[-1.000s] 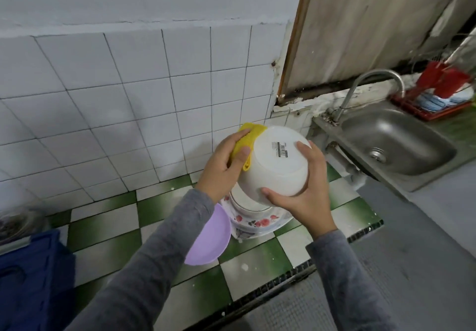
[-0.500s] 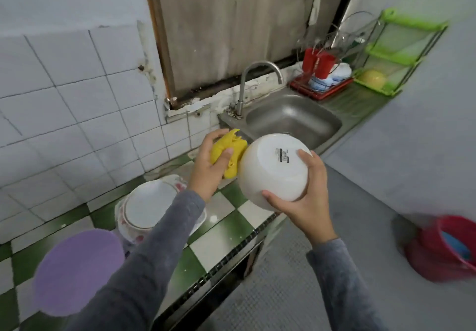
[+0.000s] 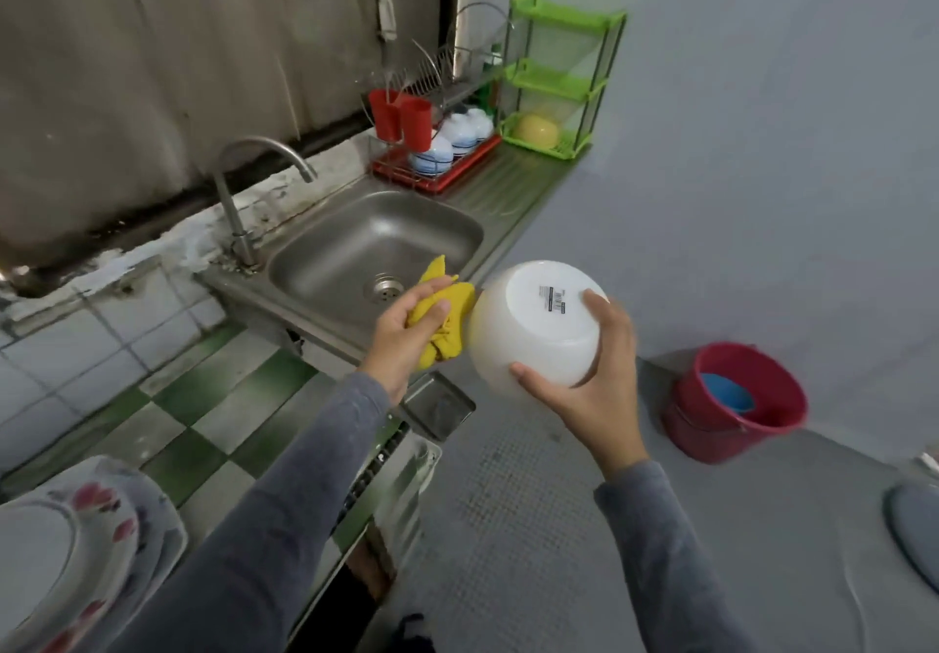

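Observation:
My right hand (image 3: 594, 393) grips a white bowl (image 3: 533, 327) turned bottom-up toward me, a barcode sticker on its base. Thumb and fingers wrap its rim from below and from the right. My left hand (image 3: 406, 337) holds a crumpled yellow cloth (image 3: 447, 317) pressed against the bowl's left side. Both hands hover in front of the steel sink (image 3: 376, 246), above the counter's edge and the grey floor.
A tap (image 3: 239, 195) stands left of the sink. Behind it a red dish rack (image 3: 437, 164) holds bowls and red cups, beside a green shelf (image 3: 554, 78). Flowered plates (image 3: 76, 551) sit on the green-checked counter (image 3: 223, 418). A red bucket (image 3: 737, 403) stands on the floor.
My view has swung right, from the tiled wall and plates toward the sink and bucket. Both hands carried the bowl and cloth rightward, away from the plates, keeping the same hold.

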Demonstrator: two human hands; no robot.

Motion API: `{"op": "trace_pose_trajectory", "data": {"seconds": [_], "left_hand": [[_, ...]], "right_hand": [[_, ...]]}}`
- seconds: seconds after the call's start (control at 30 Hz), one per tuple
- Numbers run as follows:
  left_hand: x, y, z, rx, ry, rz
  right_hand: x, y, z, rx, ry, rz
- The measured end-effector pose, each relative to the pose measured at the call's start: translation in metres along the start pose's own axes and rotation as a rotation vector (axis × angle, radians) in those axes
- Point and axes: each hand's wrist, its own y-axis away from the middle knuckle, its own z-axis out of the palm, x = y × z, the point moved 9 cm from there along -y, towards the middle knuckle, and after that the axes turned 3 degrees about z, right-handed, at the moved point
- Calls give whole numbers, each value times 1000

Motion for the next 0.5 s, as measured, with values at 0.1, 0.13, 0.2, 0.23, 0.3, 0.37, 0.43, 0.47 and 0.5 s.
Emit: {"op": "trace_pose_trajectory", "data": {"seconds": [0.1, 0.13, 0.2, 0.23, 0.3, 0.37, 0.43, 0.47, 0.5], "left_hand": [[-19, -40, 30, -57, 13, -12], [-24, -54, 39, -75, 21, -14], [-34, -85, 54, -103, 24, -18], [-38, -103, 61, -109, 22, -19], [-44, -137, 72, -98, 42, -25], [-48, -172, 81, -80, 67, -32], [-51, -211, 94, -80, 71, -41], [-53, -228, 100, -83, 72, -43], [-53, -246, 106, -85, 69, -36]], "right_hand": [[26, -30, -13, 43, 32, 17], [35, -41, -16, 54, 41, 21], [52, -66, -19, 72, 55, 29], [61, -80, -19, 81, 63, 31], [78, -108, -18, 92, 73, 45], [91, -137, -16, 95, 80, 49], [107, -171, -14, 94, 89, 65], [114, -186, -13, 91, 95, 72], [120, -201, -12, 91, 99, 68]]}}
